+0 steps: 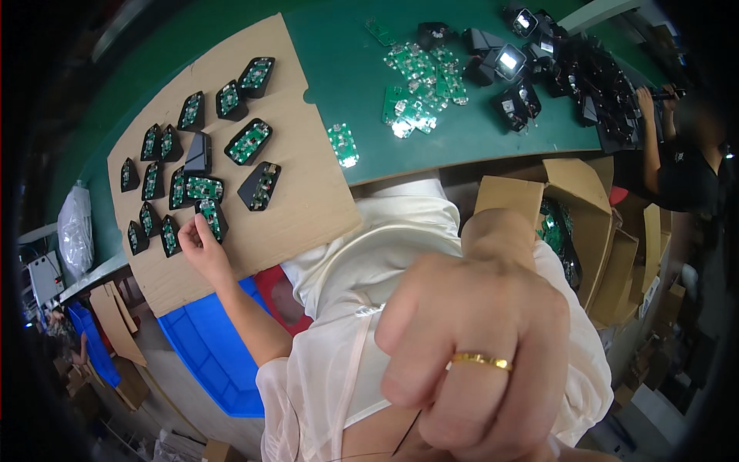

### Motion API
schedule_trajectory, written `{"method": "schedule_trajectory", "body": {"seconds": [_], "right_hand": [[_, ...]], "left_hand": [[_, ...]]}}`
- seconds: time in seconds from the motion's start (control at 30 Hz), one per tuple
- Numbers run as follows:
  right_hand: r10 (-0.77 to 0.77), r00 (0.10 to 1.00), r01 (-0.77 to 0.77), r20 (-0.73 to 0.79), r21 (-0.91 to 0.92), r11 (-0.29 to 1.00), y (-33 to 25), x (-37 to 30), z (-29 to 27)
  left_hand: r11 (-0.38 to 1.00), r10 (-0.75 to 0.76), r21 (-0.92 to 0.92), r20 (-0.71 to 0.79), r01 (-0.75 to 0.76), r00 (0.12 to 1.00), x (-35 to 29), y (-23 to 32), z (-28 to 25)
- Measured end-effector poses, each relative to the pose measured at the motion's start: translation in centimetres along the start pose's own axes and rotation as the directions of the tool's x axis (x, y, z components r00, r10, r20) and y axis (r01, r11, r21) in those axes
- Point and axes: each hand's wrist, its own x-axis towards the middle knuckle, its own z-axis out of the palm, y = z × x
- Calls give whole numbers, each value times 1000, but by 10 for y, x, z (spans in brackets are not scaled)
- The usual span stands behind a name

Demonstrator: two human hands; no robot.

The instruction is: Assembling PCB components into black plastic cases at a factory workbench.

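Observation:
My left hand [202, 248] is at the near part of a cardboard sheet [308, 192], thumb and fingers closed on the edge of a black housing with a green circuit board [210, 218] in it. Just beyond that piece lies another board-fitted housing [204, 188], and a dark housing [198, 154] with its smooth side up. Several more black housings with boards [249, 142] are spread over the sheet. Large and close in front of me is my right hand [481, 346], fingers curled in, a gold ring on one. Whatever its fingertips hold, if anything, is hidden.
Loose green circuit boards [419, 77] are heaped on the green table [331, 85]. Black devices [589, 77] pile up at the far right, near another person [681, 162]. Open cardboard boxes [585, 192] stand at my right; a blue bin [215, 346] sits below the sheet.

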Motion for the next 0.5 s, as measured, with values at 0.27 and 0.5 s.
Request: {"method": "schedule_trajectory", "body": {"seconds": [0.27, 0.5], "right_hand": [[330, 742, -668, -583, -608, 428, -16, -67, -43], [38, 471, -641, -881, -372, -671, -7, -189, -151]], "left_hand": [[989, 141, 74, -204, -129, 969, -5, 13, 8], [986, 166, 59, -310, -155, 936, -14, 18, -1]]}}
